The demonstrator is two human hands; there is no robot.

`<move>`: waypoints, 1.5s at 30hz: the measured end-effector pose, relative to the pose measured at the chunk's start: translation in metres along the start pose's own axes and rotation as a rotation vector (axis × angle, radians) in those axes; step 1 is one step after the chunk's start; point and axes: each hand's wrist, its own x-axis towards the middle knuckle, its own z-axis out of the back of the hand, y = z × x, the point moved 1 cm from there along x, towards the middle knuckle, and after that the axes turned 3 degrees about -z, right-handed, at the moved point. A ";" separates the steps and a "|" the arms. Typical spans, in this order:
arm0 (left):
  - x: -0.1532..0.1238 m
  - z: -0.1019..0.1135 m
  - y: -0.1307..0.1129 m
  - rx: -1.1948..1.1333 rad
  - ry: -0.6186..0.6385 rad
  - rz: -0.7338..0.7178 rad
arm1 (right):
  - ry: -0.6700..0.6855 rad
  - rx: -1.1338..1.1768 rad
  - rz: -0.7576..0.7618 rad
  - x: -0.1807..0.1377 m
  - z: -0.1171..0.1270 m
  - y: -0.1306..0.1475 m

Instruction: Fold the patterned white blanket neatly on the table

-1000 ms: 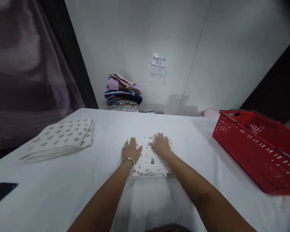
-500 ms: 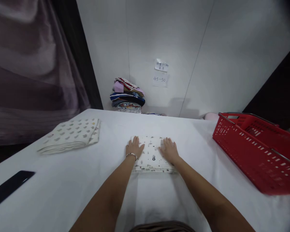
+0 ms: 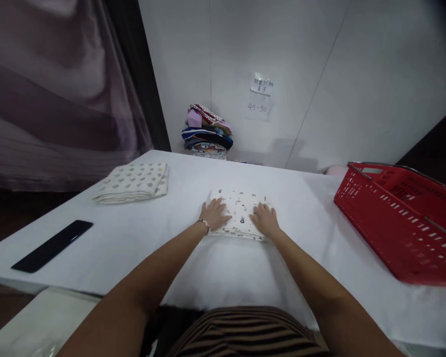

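Observation:
A white cloth with small printed figures lies folded in layers on the white table before me. My left hand rests flat on its left side, fingers spread, a bracelet on the wrist. On the right side of the same cloth lies my right hand, palm down with its fingers apart. Between the two hands the print on the cloth shows. Neither hand grips anything.
Another folded cloth with a grey print lies at the back left. A black flat object is nearer on the left. At right stands a red plastic basket. Stacked clothes are beyond the table, by the wall.
The view has tilted down and turned slightly left, so the table's front edge now shows. Both hands remain flat on the printed cloth, the left one a little further inward.

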 end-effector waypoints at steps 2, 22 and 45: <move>-0.016 -0.011 0.001 0.002 -0.007 -0.004 | 0.015 0.015 0.062 -0.005 -0.001 0.006; -0.068 -0.010 -0.009 -0.140 -0.246 -0.254 | 0.038 0.267 0.363 -0.036 -0.001 0.013; -0.077 -0.005 -0.002 -0.251 -0.348 -0.334 | -0.201 0.377 0.523 -0.040 -0.014 0.034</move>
